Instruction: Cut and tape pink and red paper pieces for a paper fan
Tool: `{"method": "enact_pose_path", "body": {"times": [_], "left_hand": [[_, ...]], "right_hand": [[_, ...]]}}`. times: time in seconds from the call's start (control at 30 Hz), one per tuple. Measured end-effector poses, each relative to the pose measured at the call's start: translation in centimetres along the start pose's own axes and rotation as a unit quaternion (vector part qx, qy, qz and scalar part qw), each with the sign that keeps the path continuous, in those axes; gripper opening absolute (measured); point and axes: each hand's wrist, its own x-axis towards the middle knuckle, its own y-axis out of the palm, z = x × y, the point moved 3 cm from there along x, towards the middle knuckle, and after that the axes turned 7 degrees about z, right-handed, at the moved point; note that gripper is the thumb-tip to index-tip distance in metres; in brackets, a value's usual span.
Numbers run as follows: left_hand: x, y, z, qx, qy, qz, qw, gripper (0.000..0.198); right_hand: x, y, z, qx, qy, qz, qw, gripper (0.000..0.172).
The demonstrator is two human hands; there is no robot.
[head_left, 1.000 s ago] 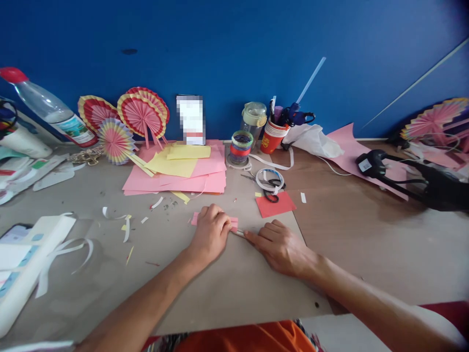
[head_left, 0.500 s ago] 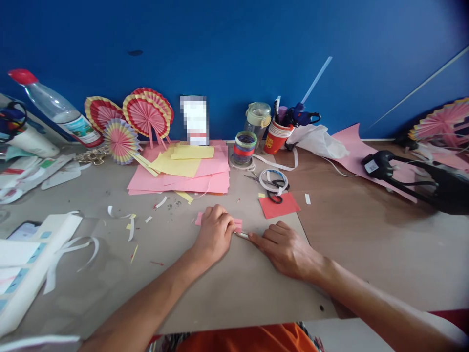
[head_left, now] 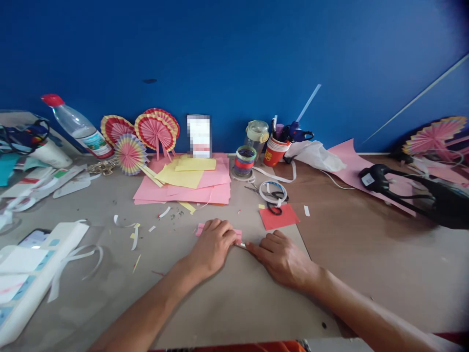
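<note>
A small pink paper strip [head_left: 238, 234] lies on the table under my left hand [head_left: 216, 247], whose fingers are curled and pressed down on it. From its lower right edge a narrow white strip [head_left: 241, 245], like double-sided tape, runs toward my right hand [head_left: 276, 256]. The right index fingertip is on the outer end of this strip, with the other fingers folded in. My left fingertips meet the strip's inner end. Both palms are hidden, and so is the middle of the pink paper.
Behind the hands are stacked pink and yellow papers [head_left: 183, 195], a red paper [head_left: 279, 218], tape rolls [head_left: 269, 192] and scissors [head_left: 274, 210]. Paper fans [head_left: 156, 129], a bottle [head_left: 82, 129] and a red cup [head_left: 275, 151] stand along the blue wall. A white power strip [head_left: 40, 281] lies left.
The camera view has tilted up, so the whole scene sits lower in the picture. Both hands keep nearly the same place at the pink paper, the right fingertip slightly closer to the left hand.
</note>
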Motion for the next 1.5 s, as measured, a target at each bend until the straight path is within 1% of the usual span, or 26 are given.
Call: {"method": "enact_pose_path", "body": {"times": [0.1, 0.23, 0.43, 0.57, 0.67, 0.73, 0.87, 0.97, 1.1, 1.2, 1.33, 1.4, 1.5], "left_hand": [[-0.1, -0.4, 0.8, -0.007, 0.042, 0.045, 0.998, 0.027], [-0.1, -0.9, 1.9, 0.016, 0.084, 0.088, 0.992, 0.036], [0.6, -1.7, 3.7, 0.014, 0.113, 0.160, 0.981, 0.043], [1.6, -2.1, 4.4, -0.029, 0.111, 0.190, 0.975, 0.038], [1.9, -2.2, 4.8, -0.036, 0.105, 0.185, 0.976, 0.033], [1.7, -2.2, 4.9, -0.028, 0.109, 0.174, 0.978, 0.035], [0.8, -2.1, 5.1, -0.025, 0.112, 0.154, 0.981, 0.049], [0.3, -1.8, 5.2, -0.022, 0.119, 0.150, 0.981, 0.058], [0.3, -1.6, 5.3, -0.025, 0.126, 0.135, 0.983, 0.055], [0.3, -1.4, 5.5, -0.021, 0.143, 0.119, 0.982, 0.056], [0.3, -1.3, 5.5, -0.014, 0.158, 0.120, 0.980, 0.059], [0.4, -1.3, 5.5, -0.021, 0.152, 0.121, 0.981, 0.055], [0.5, -1.3, 5.5, -0.021, 0.141, 0.139, 0.980, 0.051]], "right_hand": [[0.0, 0.0, -0.2, 0.005, -0.006, 0.000, 1.000, 0.035], [0.0, -0.1, -0.3, -0.003, -0.017, 0.006, 1.000, 0.035], [-0.2, -0.1, -0.5, -0.011, -0.028, 0.022, 0.999, 0.036], [-0.2, -0.1, -0.5, -0.017, -0.031, 0.030, 0.999, 0.037], [-0.2, -0.3, -0.6, -0.020, -0.033, 0.036, 0.999, 0.037], [-0.1, -0.5, -0.6, -0.017, -0.036, 0.037, 0.999, 0.038], [-0.1, -0.8, -0.5, -0.013, -0.044, 0.038, 0.998, 0.037], [-0.1, -0.7, -0.5, -0.013, -0.045, 0.035, 0.998, 0.036], [-0.1, -0.4, -0.5, -0.010, -0.055, 0.037, 0.998, 0.036], [-0.5, -0.4, -0.6, -0.003, -0.060, 0.037, 0.998, 0.036], [-0.6, -0.3, -0.3, 0.003, -0.044, 0.037, 0.998, 0.036], [-0.3, -0.2, 0.0, 0.006, -0.041, 0.028, 0.999, 0.036], [-0.1, -0.1, 0.3, 0.008, -0.044, 0.023, 0.999, 0.035]]}}
